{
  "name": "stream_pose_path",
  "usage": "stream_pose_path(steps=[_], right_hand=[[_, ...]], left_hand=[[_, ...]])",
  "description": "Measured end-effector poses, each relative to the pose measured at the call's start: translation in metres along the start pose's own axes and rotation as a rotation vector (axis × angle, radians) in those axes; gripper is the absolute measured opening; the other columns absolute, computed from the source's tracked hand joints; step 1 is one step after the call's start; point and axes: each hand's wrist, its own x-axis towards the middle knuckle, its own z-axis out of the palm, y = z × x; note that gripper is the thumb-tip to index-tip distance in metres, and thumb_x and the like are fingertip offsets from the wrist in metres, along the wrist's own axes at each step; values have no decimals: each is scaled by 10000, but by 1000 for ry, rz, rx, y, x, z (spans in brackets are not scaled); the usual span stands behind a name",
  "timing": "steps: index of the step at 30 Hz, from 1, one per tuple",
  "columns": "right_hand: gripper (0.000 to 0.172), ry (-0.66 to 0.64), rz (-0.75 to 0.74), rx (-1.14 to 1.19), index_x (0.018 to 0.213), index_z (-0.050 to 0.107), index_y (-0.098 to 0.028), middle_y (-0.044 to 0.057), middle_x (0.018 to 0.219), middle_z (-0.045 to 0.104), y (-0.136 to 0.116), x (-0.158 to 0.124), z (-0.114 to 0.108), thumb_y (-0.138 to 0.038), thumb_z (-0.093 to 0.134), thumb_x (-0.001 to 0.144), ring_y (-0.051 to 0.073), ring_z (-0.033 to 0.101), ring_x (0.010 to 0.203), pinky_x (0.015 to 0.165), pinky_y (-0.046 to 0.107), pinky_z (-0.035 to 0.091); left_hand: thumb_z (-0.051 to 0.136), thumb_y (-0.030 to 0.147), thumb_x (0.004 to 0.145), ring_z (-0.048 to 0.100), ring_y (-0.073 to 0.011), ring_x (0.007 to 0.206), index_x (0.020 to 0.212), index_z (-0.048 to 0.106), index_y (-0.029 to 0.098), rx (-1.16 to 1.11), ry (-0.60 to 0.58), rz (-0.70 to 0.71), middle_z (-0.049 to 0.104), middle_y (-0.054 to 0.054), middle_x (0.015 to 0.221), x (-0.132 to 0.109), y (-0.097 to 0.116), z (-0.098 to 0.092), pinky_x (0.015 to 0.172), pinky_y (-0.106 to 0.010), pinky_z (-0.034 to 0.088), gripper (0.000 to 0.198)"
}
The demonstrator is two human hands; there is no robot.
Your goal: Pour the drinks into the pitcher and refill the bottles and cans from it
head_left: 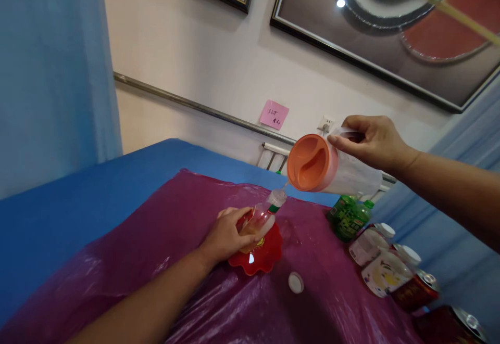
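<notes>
My right hand (371, 141) grips the handle of a clear pitcher (351, 175) with an orange lid (310, 162). The pitcher is tipped to the left, and a thin trickle seems to run from its spout towards the mouth of a clear bottle (265, 216). Wrapped round that bottle are the fingers of my left hand (228, 232); some amber liquid shows low inside it. Beneath the bottle lies a red scalloped dish (265, 258). A white cap (296, 282) rests on the purple sheet nearby.
Along the right side stand green bottles (349, 216), white-capped bottles (386, 271) and dark red cans (417, 289). Purple plastic (148, 260) covers part of the blue surface (156, 164). Behind are a metal rail (195, 104), a pink note (274, 114) and blue curtains (58, 73).
</notes>
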Motion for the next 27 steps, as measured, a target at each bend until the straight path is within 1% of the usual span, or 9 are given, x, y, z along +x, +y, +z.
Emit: stream_pose_path(steps=[8, 14, 21, 27], right_hand=[[425, -10, 15, -17, 569, 402, -245, -38, 533, 367, -6, 1, -2, -454, 677, 816, 115, 338, 518, 495, 311, 247], [406, 0, 4, -13, 575, 426, -237, -45, 539, 371, -5, 1, -3, -456, 680, 804, 106, 348, 515, 492, 297, 263], [417, -4, 14, -12, 588, 440, -240, -26, 545, 408, -6, 0, -5, -486, 690, 814, 121, 360, 528, 491, 303, 276], [421, 1, 25, -8, 579, 442, -242, -28, 543, 392, -8, 0, -6, -487, 705, 798, 125, 363, 525, 502, 311, 268]], left_hand=[[813, 565, 651, 607, -313, 1075, 1342, 617, 281, 1, -1, 6, 679, -71, 1106, -1, 0, 0, 971, -457, 455, 773], [808, 585, 659, 600, -311, 1077, 1347, 612, 290, -6, -5, 10, 673, -78, 1127, 0, 0, 1, 970, -470, 457, 774], [826, 554, 651, 605, -309, 1060, 1337, 624, 282, 4, -5, 4, 674, -76, 1101, -1, 1, 0, 951, -445, 463, 765], [840, 543, 628, 603, -314, 1081, 1325, 635, 275, 1, -3, -18, 672, -75, 1118, 0, 1, 0, 967, -436, 462, 775]])
